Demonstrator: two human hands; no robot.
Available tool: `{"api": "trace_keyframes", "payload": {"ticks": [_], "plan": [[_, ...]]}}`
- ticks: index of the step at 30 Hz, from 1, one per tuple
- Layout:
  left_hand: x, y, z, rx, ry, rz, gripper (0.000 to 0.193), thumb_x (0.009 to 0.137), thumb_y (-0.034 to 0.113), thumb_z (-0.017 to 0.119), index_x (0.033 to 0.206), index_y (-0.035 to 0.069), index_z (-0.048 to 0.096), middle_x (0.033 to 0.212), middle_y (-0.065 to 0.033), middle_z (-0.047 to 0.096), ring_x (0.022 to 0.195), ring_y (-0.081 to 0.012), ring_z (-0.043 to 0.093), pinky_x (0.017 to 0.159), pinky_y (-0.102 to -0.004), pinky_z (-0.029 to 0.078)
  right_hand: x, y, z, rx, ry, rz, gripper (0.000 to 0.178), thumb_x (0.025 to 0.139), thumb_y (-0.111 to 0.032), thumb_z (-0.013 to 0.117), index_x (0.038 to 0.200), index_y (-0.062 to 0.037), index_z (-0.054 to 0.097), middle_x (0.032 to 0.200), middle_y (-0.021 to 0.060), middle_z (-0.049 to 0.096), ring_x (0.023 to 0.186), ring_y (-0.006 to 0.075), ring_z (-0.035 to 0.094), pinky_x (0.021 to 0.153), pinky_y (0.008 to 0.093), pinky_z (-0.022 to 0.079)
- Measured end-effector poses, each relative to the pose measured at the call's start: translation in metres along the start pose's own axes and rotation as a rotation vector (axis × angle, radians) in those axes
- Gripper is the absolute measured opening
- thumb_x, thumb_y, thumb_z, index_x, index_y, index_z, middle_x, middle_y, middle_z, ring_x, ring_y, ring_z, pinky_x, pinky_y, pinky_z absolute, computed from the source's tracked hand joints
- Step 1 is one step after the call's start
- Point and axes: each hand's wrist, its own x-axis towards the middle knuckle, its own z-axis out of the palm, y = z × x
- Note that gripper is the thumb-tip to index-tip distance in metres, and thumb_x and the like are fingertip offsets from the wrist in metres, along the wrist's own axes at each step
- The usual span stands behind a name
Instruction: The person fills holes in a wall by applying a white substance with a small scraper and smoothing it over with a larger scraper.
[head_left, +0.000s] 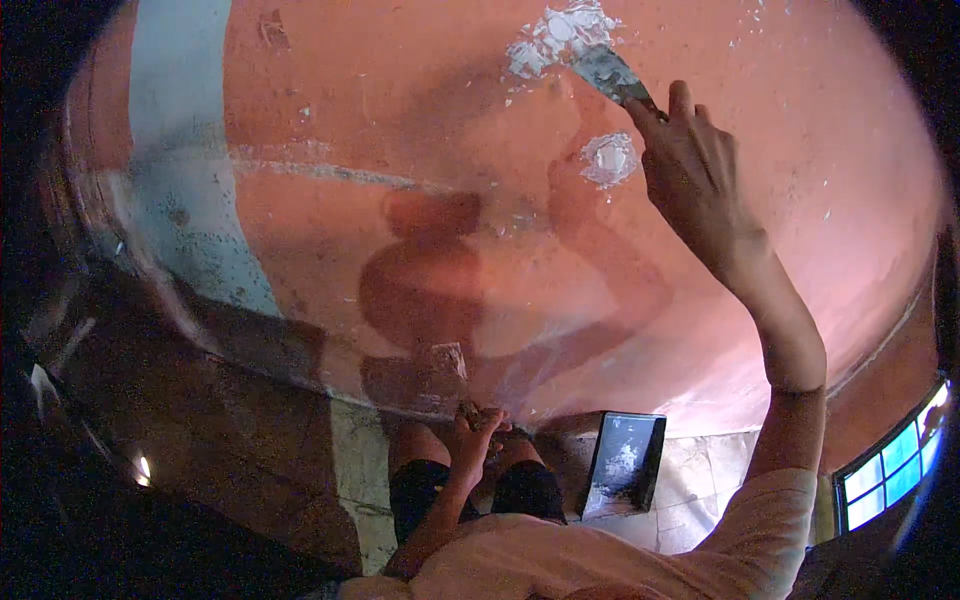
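Observation:
My right hand [697, 180] is raised against an orange wall [330, 100], its fingers wrapped round the handle of a putty knife [606, 75]. The knife's grey-smeared blade meets the lower edge of a rough white filler patch [560, 38]. Just left of my right hand is a smaller round white filler patch [609, 160]. Down near my thighs, my left hand [478, 437] is closed round the handle of a second putty knife [450, 365]. That blade points up toward the wall and carries pale residue. Whether it touches the wall, I cannot tell.
A dark rectangular tray [650, 470] with white filler inside is by the wall's foot, right of my legs. Pale floor tiles [690, 500] surround it. A blue-grey stripe [180, 130] runs down the wall at left. A window [890, 480] glows at lower right.

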Motion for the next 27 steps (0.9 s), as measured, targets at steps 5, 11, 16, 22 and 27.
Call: {"api": "trace_keyframes", "payload": {"ticks": [5,11,16,22,27], "plan": [[-0.007,0.015,0.007,0.018,0.022,-0.001,0.029,0.085,0.017,0.066,0.103,0.01,0.044,0.093,-0.0063,0.065,0.075,-0.016,0.066,0.051,-0.0259,0.047,-0.007,0.01,-0.005,0.024,0.112,-0.104,0.048,0.074,0.003,0.056,0.12,-0.0101,0.05,0.096,0.0177,0.048,0.078,0.0344,0.059,0.057,0.0425,0.053],[-0.004,0.005,0.003,-0.002,0.019,0.054,0.029,0.086,0.018,0.066,0.103,0.01,0.044,0.093,-0.0052,0.065,0.076,-0.0154,0.066,0.052,-0.0275,0.046,0.029,0.011,-0.015,0.089,0.238,-0.103,0.05,0.075,0.002,0.055,0.122,-0.0141,0.051,0.089,0.0167,0.05,0.077,0.0331,0.06,0.057,0.0426,0.053],[-0.002,0.009,0.004,0.057,-0.027,0.0,0.029,0.085,0.021,0.067,0.101,0.011,0.045,0.093,-0.0053,0.066,0.077,-0.0154,0.066,0.05,-0.0259,0.046,0.067,0.016,-0.04,0.069,0.107,0.042,0.052,0.076,-0.001,0.055,0.125,-0.0179,0.05,0.09,0.0186,0.053,0.076,0.0343,0.06,0.06,0.0449,0.052],[-0.004,0.015,0.003,0.019,0.039,0.049,0.029,0.085,0.023,0.068,0.101,0.009,0.048,0.091,-0.0051,0.066,0.077,-0.0154,0.067,0.049,-0.0254,0.047,0.067,0.027,-0.036,0.098,0.039,0.104,0.049,0.079,-0.004,0.054,0.125,-0.0199,0.052,0.092,0.0197,0.054,0.076,0.0345,0.061,0.061,0.0449,0.051],[-0.011,0.028,0.014,0.097,0.069,0.052,0.023,0.085,0.022,0.067,0.096,0.009,0.052,0.092,-0.0047,0.067,0.076,-0.0142,0.066,0.049,-0.0254,0.047,0.061,0.019,-0.013,0.024,0.205,0.1,0.045,0.078,-0.003,0.056,0.122,-0.0174,0.055,0.093,0.0196,0.054,0.074,0.0339,0.061,0.061,0.0436,0.052]]}}
